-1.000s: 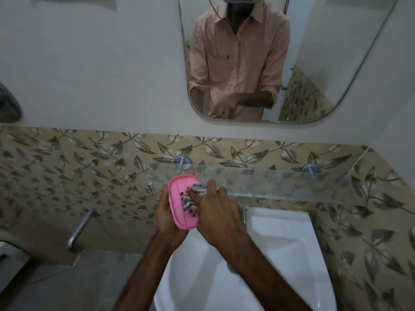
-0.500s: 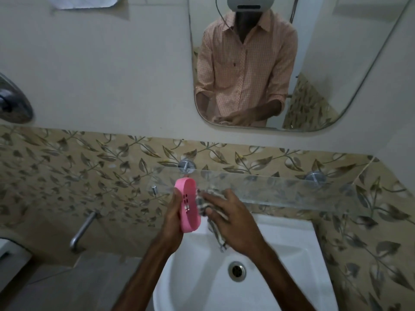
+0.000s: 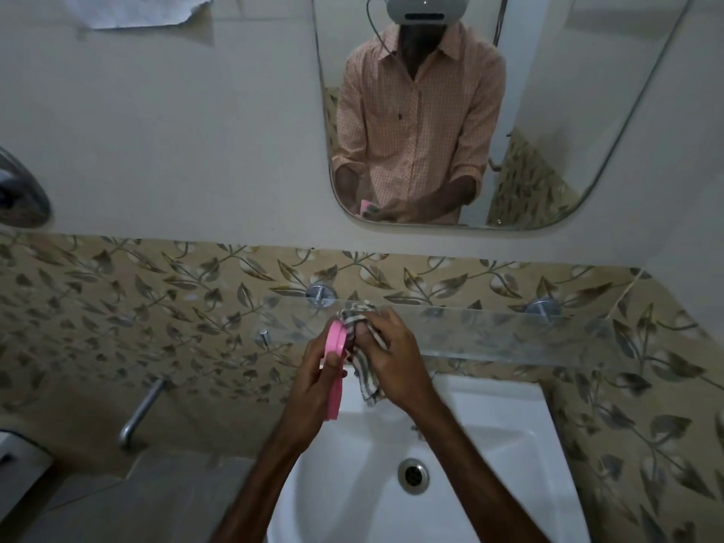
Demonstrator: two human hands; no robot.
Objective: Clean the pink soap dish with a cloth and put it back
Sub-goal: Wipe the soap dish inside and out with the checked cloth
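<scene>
The pink soap dish [image 3: 335,348] stands on edge above the white sink [image 3: 509,444], so only its thin side shows. My left hand [image 3: 317,380] grips it from the left, thumb across its rim. My right hand [image 3: 391,354] holds a striped grey-and-white cloth [image 3: 358,319] bunched against the dish's right face, with a tail of cloth hanging down over the basin. The face being rubbed is hidden from me.
A glass shelf [image 3: 489,335] on chrome brackets runs along the leaf-patterned tiles just behind my hands. A mirror [image 3: 587,111] hangs above. A chrome tap [image 3: 141,409] juts from the wall at the left, and the sink drain [image 3: 413,475] lies below.
The dish turned from showing its broad face to standing edge-on. My right hand shifted the cloth up to the dish's top right side. The camera view tilted up a little.
</scene>
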